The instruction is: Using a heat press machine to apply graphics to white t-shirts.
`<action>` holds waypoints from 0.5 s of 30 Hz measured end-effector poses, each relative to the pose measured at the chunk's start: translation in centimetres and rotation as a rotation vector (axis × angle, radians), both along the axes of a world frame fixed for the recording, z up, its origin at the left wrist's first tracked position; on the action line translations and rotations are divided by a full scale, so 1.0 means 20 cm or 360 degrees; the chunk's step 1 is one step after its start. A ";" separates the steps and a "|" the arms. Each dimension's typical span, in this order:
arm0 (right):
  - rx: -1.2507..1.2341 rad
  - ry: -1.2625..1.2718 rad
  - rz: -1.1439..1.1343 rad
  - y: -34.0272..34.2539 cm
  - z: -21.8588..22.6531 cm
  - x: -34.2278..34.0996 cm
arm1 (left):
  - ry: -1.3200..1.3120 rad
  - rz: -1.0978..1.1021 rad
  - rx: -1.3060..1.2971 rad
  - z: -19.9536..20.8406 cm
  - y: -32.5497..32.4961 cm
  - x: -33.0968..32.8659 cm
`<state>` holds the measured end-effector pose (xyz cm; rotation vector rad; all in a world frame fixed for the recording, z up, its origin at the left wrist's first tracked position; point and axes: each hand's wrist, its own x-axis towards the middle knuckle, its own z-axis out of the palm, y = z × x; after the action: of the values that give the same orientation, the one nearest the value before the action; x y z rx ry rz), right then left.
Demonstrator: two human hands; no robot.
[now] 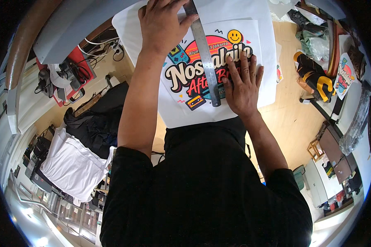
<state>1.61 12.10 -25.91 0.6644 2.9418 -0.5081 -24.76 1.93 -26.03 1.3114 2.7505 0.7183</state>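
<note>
A white cloth, seemingly a shirt (264,92), lies spread out flat in front of me. On it rests a clear-edged sheet with a colourful printed design (178,75): lettering, a smiley, a cassette and a handheld game. A long steel ruler (209,61) lies down the middle of the design, tilted slightly. My left hand (163,24) holds the ruler's far end, thumb across it; some fingertips are cut off by the top edge. My right hand (244,88) lies flat on the design's right side, fingers spread, beside the ruler.
A grey machine part (76,31) stands at the upper left, near cables and a red board (84,61). A dark garment (97,119) and white shirts (74,164) are piled at left. At right are black-and-yellow gloves (315,76), another printed sheet (343,76) and plastic bags (313,41).
</note>
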 end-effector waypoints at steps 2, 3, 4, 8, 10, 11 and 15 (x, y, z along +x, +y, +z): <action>-0.0003 0.0011 -0.0002 0.00 0.00 0.00 | 0.0005 -0.0004 0.0003 0.00 0.00 0.00; 0.0002 0.0013 0.0000 0.00 0.00 0.00 | 0.0009 -0.0008 0.0008 0.01 0.01 0.00; 0.0007 0.0018 0.0002 0.00 0.00 0.00 | 0.0012 -0.0009 0.0009 0.01 0.01 0.00; 0.0000 0.0016 0.0008 0.00 0.01 0.00 | -0.0011 0.0031 -0.0015 0.01 0.00 0.01; -0.0004 0.0011 -0.0005 0.00 0.00 0.00 | -0.0016 0.0040 -0.0011 0.01 0.00 0.01; -0.0003 0.0012 -0.0006 0.00 0.00 0.00 | -0.0068 0.0041 -0.0023 0.01 0.00 0.01; -0.0011 0.0013 -0.0001 0.00 0.00 0.00 | 0.0012 0.0032 -0.0045 0.01 0.00 0.01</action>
<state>1.65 12.05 -25.85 0.6638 2.9461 -0.5221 -24.50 1.91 -25.89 1.2855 2.7728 0.6749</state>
